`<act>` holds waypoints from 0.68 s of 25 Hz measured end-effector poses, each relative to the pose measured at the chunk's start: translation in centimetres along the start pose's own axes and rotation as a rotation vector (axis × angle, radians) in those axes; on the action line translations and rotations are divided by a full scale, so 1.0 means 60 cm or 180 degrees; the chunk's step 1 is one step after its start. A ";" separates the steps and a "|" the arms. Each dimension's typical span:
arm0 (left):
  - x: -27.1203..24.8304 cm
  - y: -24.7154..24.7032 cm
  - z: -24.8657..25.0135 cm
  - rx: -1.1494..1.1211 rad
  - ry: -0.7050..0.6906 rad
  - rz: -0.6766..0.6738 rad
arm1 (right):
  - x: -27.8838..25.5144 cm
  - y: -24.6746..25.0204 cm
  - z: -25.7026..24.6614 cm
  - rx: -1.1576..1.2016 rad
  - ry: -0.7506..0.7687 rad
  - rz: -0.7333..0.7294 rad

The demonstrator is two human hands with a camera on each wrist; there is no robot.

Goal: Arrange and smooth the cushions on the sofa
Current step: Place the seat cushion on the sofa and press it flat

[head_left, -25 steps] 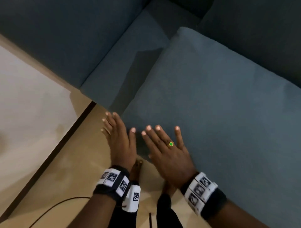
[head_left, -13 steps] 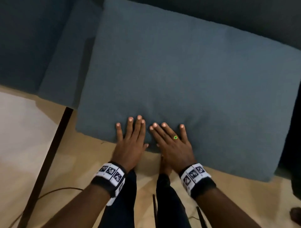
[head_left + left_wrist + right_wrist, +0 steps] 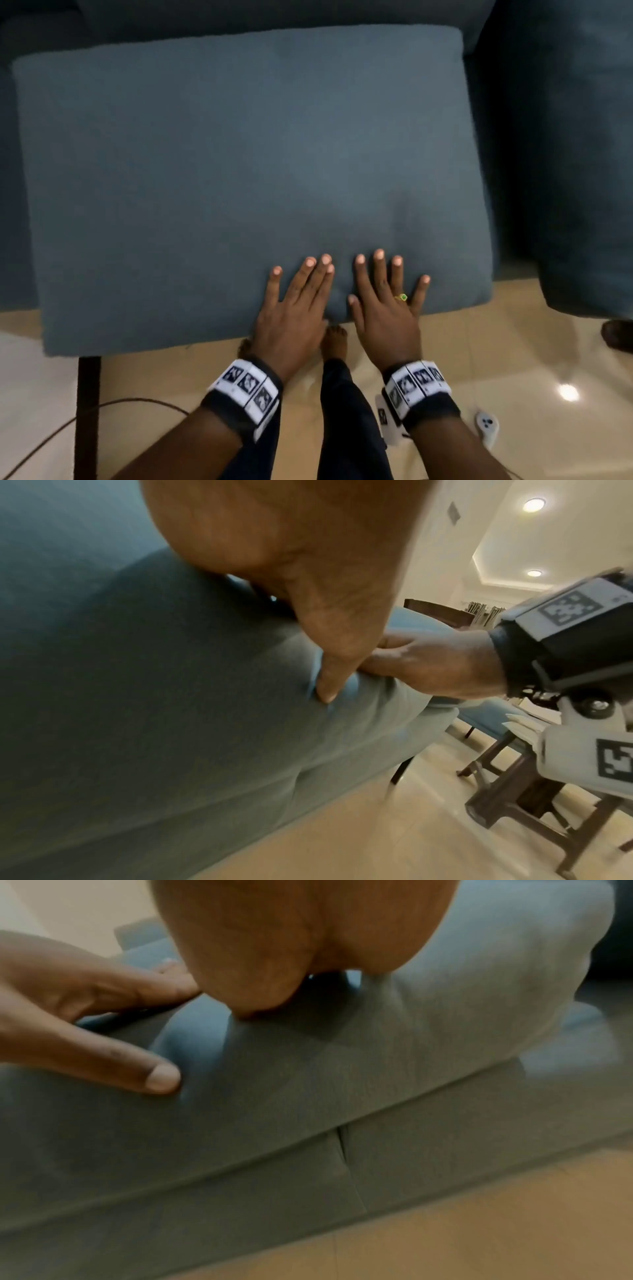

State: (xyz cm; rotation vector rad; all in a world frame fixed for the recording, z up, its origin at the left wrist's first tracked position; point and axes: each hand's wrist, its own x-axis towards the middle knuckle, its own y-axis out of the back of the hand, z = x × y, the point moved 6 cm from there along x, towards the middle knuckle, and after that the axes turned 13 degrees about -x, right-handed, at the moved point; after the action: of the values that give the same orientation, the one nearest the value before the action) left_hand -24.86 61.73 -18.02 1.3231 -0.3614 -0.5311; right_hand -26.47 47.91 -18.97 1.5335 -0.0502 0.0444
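A large blue-grey seat cushion (image 3: 239,164) lies flat on the sofa and fills most of the head view. Both my hands press on its near edge, side by side, fingers straight and spread. My left hand (image 3: 298,301) lies left of centre, and my right hand (image 3: 387,301), with a green-stoned ring, lies just beside it. In the left wrist view my left thumb (image 3: 329,680) dents the cushion (image 3: 171,696), with my right hand (image 3: 428,664) alongside. In the right wrist view my right palm (image 3: 291,947) rests on the cushion (image 3: 377,1056) and the fingers (image 3: 157,1079) of my left hand lie flat at the left.
The sofa back (image 3: 239,17) runs along the top, and an adjoining sofa section (image 3: 565,154) stands at the right. A dark wooden leg (image 3: 87,411) and a cable (image 3: 102,407) are on the beige floor at lower left. A white controller (image 3: 486,428) lies on the floor at right. Wooden chairs (image 3: 531,791) stand nearby.
My view has swung to the right, so the cushion now sits square in front of me. Both hands have come down flat on its near edge and moved right along it.
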 end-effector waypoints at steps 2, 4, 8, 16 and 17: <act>0.026 -0.002 0.035 0.0029 -0.0200 0.0110 | -0.004 -0.007 0.035 0.0228 0.0053 -0.0088; 0.062 -0.003 0.080 -0.0025 -0.0500 0.0277 | -0.006 -0.017 0.079 0.0240 -0.0259 0.0114; 0.115 -0.036 0.152 0.0157 -0.0615 -0.0197 | -0.026 -0.034 0.138 0.0348 -0.0701 -0.0259; 0.160 -0.040 0.229 0.0126 -0.1101 -0.0039 | -0.033 -0.030 0.237 0.0805 -0.1513 -0.0142; 0.168 -0.042 0.233 0.0039 -0.1080 0.0043 | -0.037 -0.027 0.255 0.0903 -0.1672 0.0036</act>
State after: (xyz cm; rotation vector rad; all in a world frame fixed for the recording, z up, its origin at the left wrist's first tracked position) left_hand -24.45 44.34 -17.90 1.2412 -0.6528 -0.7452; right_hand -28.67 32.56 -20.12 1.7928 -0.4875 -0.3569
